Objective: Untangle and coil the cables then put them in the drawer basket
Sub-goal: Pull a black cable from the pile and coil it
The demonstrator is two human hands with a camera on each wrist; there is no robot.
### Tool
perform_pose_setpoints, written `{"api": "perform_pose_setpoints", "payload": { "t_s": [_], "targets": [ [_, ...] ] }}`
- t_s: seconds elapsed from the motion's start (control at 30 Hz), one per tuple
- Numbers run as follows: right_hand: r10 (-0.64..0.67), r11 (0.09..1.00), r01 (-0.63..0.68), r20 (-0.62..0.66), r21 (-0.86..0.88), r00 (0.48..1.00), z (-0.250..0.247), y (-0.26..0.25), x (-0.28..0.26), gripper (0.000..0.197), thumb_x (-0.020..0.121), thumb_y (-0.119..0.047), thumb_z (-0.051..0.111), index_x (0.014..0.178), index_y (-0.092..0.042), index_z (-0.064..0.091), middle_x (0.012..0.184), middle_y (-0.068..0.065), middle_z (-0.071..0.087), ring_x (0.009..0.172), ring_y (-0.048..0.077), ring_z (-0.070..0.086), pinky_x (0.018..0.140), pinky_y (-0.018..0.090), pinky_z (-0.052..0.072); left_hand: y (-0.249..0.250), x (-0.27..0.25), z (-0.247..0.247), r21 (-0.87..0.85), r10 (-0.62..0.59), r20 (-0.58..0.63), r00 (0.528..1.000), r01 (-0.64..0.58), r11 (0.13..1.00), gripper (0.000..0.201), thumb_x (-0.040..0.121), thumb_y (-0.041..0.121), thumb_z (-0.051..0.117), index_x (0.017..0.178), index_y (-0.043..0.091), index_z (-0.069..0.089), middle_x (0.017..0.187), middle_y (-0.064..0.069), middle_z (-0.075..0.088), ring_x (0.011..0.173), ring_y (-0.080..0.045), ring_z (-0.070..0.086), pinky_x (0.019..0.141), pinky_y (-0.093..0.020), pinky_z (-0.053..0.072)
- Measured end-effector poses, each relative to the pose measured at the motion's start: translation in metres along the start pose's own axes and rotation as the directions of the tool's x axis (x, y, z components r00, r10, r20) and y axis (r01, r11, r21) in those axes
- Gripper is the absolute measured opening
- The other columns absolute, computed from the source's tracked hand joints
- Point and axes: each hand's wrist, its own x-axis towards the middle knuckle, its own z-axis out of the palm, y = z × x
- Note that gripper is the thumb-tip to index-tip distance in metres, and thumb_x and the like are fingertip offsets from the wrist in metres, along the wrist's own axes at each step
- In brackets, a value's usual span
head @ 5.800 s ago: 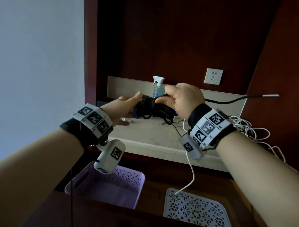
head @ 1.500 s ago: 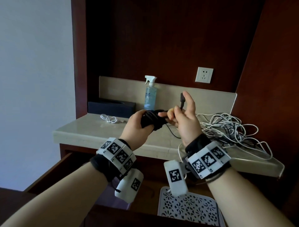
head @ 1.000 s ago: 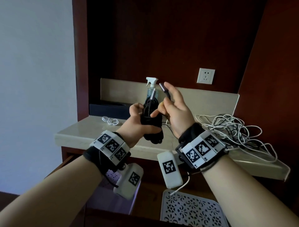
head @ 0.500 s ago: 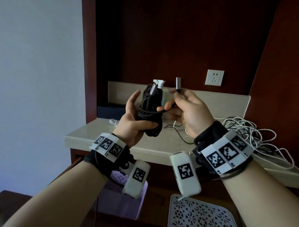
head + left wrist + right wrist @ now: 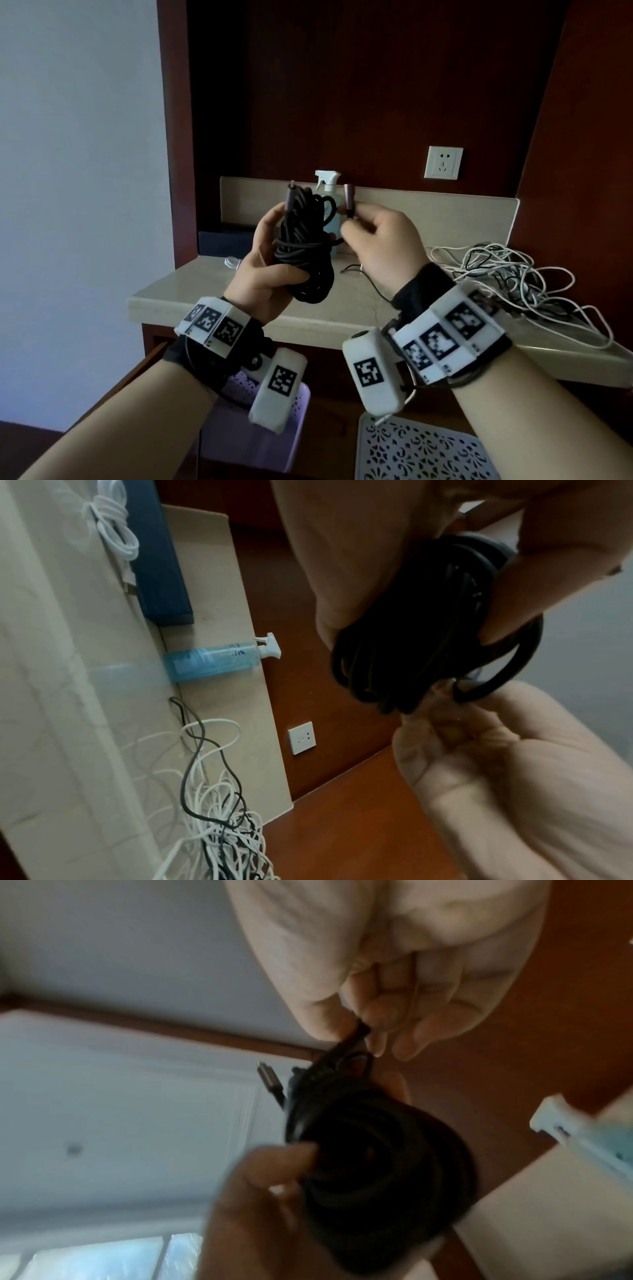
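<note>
Left hand (image 5: pixel 270 263) grips the black coil (image 5: pixel 306 246), held upright above the counter (image 5: pixel 191 291); thumb curled across the lower loops, fingers behind. One plug (image 5: pixel 292 195) sticks up at the coil's 12 o'clock. Right hand (image 5: pixel 383 243), at 3 o'clock of the coil, pinches the free tail just below the second plug (image 5: pixel 348 200); a few turns already cross the coil's waist.

Judged step: binding the coil with its own tail.
- Keep the left thumb pressed on the loops so they stay stacked.
- Pull the tail snug, not hard, then pass the plug end through the loops above the wrap or under the last turn to lock it.
- Leave both plugs free, without a sharp bend at the neck.

White tangle (image 5: pixel 520 284) with dark strands lies on the counter at 3 o'clock, untouched; a small white coil (image 5: pixel 114 531) sits at the back left beside a blue box (image 5: pixel 157 569). Spray bottle (image 5: pixel 215 661) stands behind the hands. Purple basket (image 5: pixel 253 442) and white basket (image 5: pixel 421 452) sit in the open drawer at 6 o'clock; the black coil is not yet in either
</note>
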Motion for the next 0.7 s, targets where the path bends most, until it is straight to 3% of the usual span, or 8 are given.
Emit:
{"api": "perform_pose_setpoints", "payload": {
  "t_s": [0.07, 0.17, 0.27, 0.33, 0.4, 0.53, 0.6, 0.7],
  "targets": [
    [-0.046, 0.993, 0.047, 0.016, -0.107, 0.999, 0.006, 0.0, 0.001, 0.018, 0.089, -0.015, 0.052, 0.094, -0.008, 0.067, 0.079, 0.005, 0.06, 0.067, 0.005, 0.05, 0.062, 0.021, 0.04, -0.004, -0.001, -0.001, -0.02, -0.013, -0.011, 1.0, 0.012, 1.0, 0.086, 0.046, -0.006, 0.061, 0.125, 0.021, 0.043, 0.102, -0.008, 0.065, 0.088, -0.023, 0.067, 0.072, -0.035, 0.056],
    [-0.025, 0.989, 0.037, 0.086, -0.143, 0.996, 0.006, -0.003, 0.001, 0.037, 0.093, -0.013, 0.047, 0.13, -0.014, 0.054, 0.109, 0.008, 0.066, 0.089, 0.018, 0.062, 0.08, 0.022, 0.048, -0.005, -0.003, -0.002, -0.004, -0.017, -0.029, 0.999, 0.017, 1.0, 0.086, 0.045, -0.006, 0.061, 0.125, 0.021, 0.045, 0.103, -0.008, 0.065, 0.089, -0.024, 0.066, 0.074, -0.036, 0.056],
    [-0.066, 0.963, 0.107, 0.167, -0.247, 0.984, 0.004, -0.006, -0.003, 0.048, 0.096, -0.011, 0.039, 0.142, -0.021, 0.036, 0.086, 0.004, 0.06, 0.061, 0.005, 0.048, 0.055, 0.006, 0.036, -0.004, -0.004, -0.004, 0.018, 0.001, -0.054, 0.999, 0.0, 1.0, 0.088, 0.044, -0.005, 0.062, 0.126, 0.021, 0.045, 0.11, -0.011, 0.06, 0.094, -0.026, 0.062, 0.077, -0.039, 0.053],
    [-0.07, 0.944, 0.134, 0.214, -0.302, 0.974, 0.003, -0.008, -0.005, 0.048, 0.095, -0.009, 0.036, 0.142, -0.021, 0.038, 0.083, 0.011, 0.057, 0.057, 0.01, 0.037, 0.046, 0.01, 0.028, -0.003, -0.004, -0.004, 0.028, 0.019, -0.069, 0.997, -0.017, 0.999, 0.088, 0.043, -0.006, 0.063, 0.124, 0.023, 0.047, 0.11, -0.009, 0.061, 0.095, -0.026, 0.061, 0.076, -0.038, 0.053],
    [-0.044, 0.921, 0.142, 0.264, -0.363, 0.963, 0.001, -0.007, -0.005, 0.043, 0.094, -0.008, 0.037, 0.135, -0.017, 0.045, 0.093, 0.014, 0.059, 0.073, 0.021, 0.047, 0.05, 0.014, 0.027, -0.002, -0.005, -0.003, 0.07, 0.029, -0.074, 0.997, -0.024, 0.997, 0.086, 0.043, -0.005, 0.063, 0.121, 0.027, 0.049, 0.106, -0.004, 0.064, 0.093, -0.023, 0.062, 0.074, -0.038, 0.054],
    [0.017, 0.93, 0.076, 0.25, -0.36, 0.968, -0.004, -0.002, -0.007, 0.038, 0.094, -0.009, 0.045, 0.128, -0.022, 0.055, 0.12, 0.003, 0.063, 0.111, 0.02, 0.055, 0.084, 0.018, 0.039, 0.006, -0.007, 0.0, 0.386, 0.032, -0.018, 0.999, -0.023, 0.922, 0.084, 0.048, 0.0, 0.068, 0.122, 0.031, 0.044, 0.115, 0.002, 0.059, 0.101, -0.014, 0.06, 0.079, -0.033, 0.053],
    [0.014, 0.93, 0.063, 0.205, -0.362, 0.979, -0.01, 0.003, -0.009, 0.032, 0.093, -0.012, 0.051, 0.122, -0.018, 0.061, 0.117, 0.004, 0.065, 0.111, 0.021, 0.056, 0.091, 0.021, 0.04, 0.012, -0.007, 0.0, 0.574, 0.005, 0.042, 0.999, -0.028, 0.818, 0.079, 0.053, 0.0, 0.069, 0.12, 0.031, 0.039, 0.121, 0.008, 0.053, 0.105, -0.002, 0.058, 0.082, -0.027, 0.052],
    [-0.055, 0.906, 0.118, 0.163, -0.406, 0.985, -0.016, 0.006, -0.017, 0.024, 0.09, -0.018, 0.056, 0.11, -0.012, 0.068, 0.096, 0.011, 0.068, 0.094, 0.027, 0.059, 0.081, 0.032, 0.043, 0.018, -0.012, 0.003, 0.69, -0.012, 0.106, 0.994, -0.065, 0.721, 0.072, 0.057, 0.016, 0.068, 0.116, 0.034, 0.032, 0.116, 0.033, 0.052, 0.101, 0.007, 0.056, 0.082, -0.023, 0.051]
  ]
}}
